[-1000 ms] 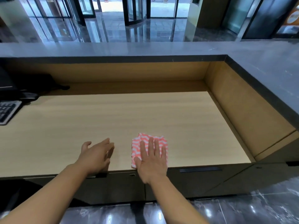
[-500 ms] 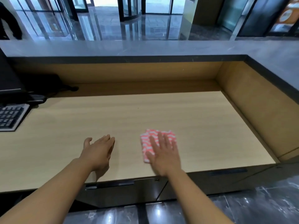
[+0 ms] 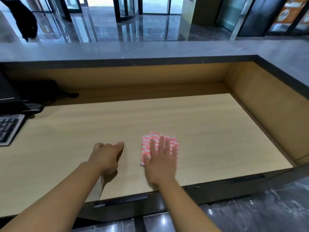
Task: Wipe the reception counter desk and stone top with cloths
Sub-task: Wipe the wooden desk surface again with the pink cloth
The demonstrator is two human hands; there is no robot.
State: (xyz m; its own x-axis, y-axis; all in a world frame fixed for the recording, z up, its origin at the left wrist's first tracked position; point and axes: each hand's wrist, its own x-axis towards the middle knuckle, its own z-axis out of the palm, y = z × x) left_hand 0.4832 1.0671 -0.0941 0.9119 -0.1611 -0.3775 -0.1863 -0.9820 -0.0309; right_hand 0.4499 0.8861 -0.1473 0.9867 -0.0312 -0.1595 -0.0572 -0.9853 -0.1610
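- Cloth (image 3: 159, 141) lies on the table (image 3: 200, 128), near edge; right hand (image 3: 161, 162) presses it flat, fingers (image 3: 161, 145) straight.
- Left hand (image 3: 107, 156) rests just left, fingers loosely curled, empty.

Wooden desk (image 3: 184, 118): cloth (image 3: 148, 142), keyboard (image 3: 8, 129).

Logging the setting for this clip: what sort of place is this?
Likely a building lobby's reception counter: a raised stone top wraps the wooden desk, with glass entrance doors beyond.
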